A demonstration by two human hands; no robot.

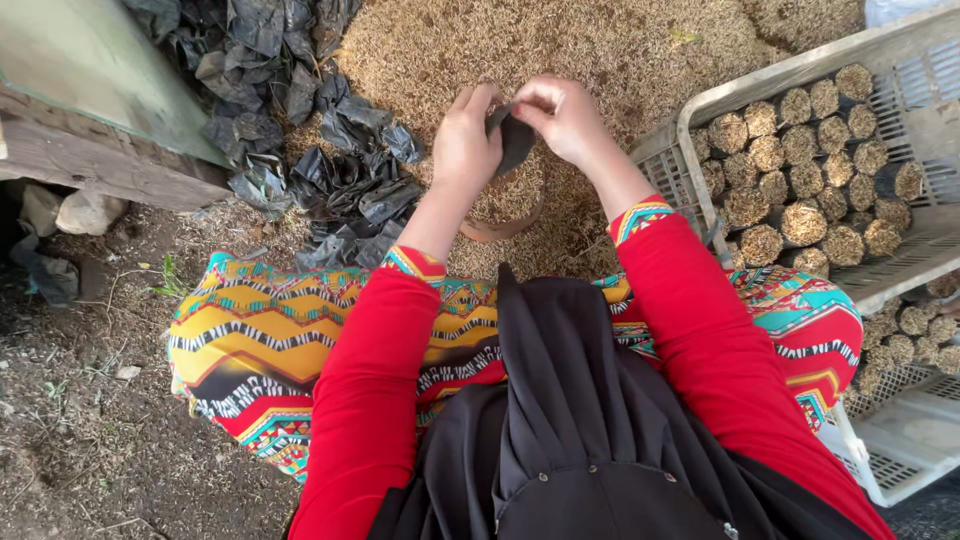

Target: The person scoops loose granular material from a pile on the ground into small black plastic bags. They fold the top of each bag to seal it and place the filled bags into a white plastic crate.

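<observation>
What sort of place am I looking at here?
Likely an outdoor plant-nursery work spot: bare dirt ground, a heap of husk-like fill, loose black plastic bags, and a crate of filled bags.

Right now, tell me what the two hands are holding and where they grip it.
Both the left hand and the right hand pinch a small black plastic bag at its upper edge, above the pile of husk-like grain.

Small black plastic bags [330,165] lie crumpled in a heap on the ground at upper left — one more black bag [514,138] is between both hands.
</observation>
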